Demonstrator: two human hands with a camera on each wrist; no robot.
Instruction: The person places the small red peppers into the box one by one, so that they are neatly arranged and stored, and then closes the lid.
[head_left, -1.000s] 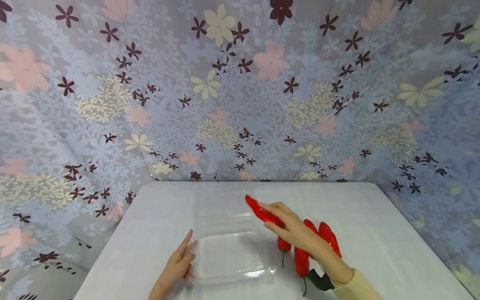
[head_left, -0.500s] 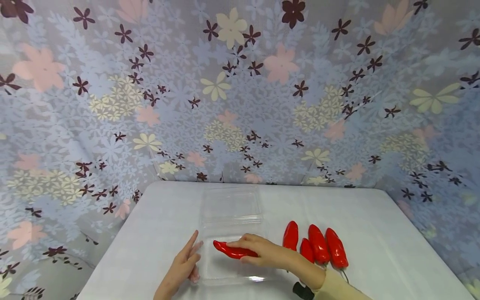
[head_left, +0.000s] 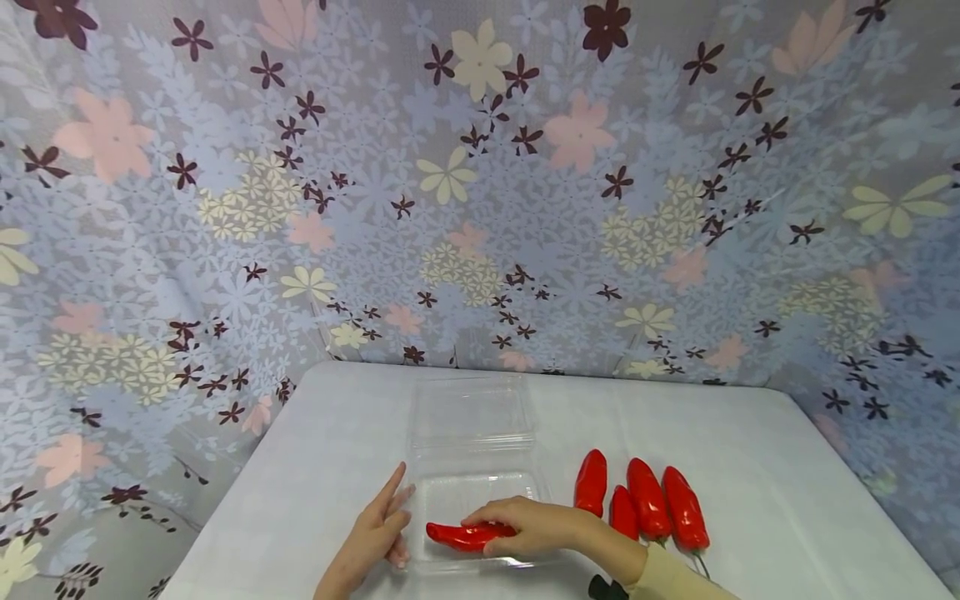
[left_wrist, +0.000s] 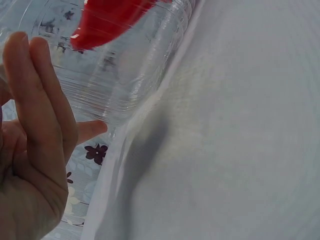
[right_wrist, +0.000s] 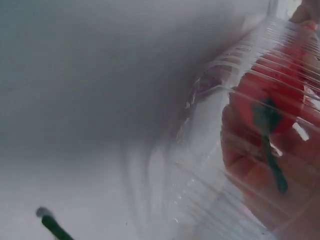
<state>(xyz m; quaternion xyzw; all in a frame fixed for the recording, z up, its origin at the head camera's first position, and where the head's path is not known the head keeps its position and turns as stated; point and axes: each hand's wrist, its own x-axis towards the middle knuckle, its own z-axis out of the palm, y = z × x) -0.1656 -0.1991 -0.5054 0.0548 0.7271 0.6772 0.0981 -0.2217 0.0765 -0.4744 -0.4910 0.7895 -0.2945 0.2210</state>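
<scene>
In the head view my right hand (head_left: 525, 527) grips a red chili pepper (head_left: 457, 536) low inside a clear plastic clamshell box (head_left: 447, 493), along its near side. The pepper lies crosswise, its tip pointing left. Seen through the plastic in the right wrist view, fingers curl around the pepper (right_wrist: 270, 85), whose green stem hangs toward the wrist. My left hand (head_left: 371, 533) is at the box's left wall, index finger extended and the others loosely straight. The left wrist view shows that hand (left_wrist: 42, 130) beside the ribbed wall (left_wrist: 100, 95), with the pepper's tip behind the plastic.
Several more red peppers (head_left: 648, 500) lie on the white tabletop (head_left: 780, 508) right of the box. The box's clear lid (head_left: 472, 412) is folded back flat behind it. A dark object (head_left: 606, 587) is below the right forearm. Floral fabric (head_left: 480, 208) hangs behind the table.
My right hand has carried the pepper left and down from above the box's right side into its near part. The left hand has kept its place at the box's left wall.
</scene>
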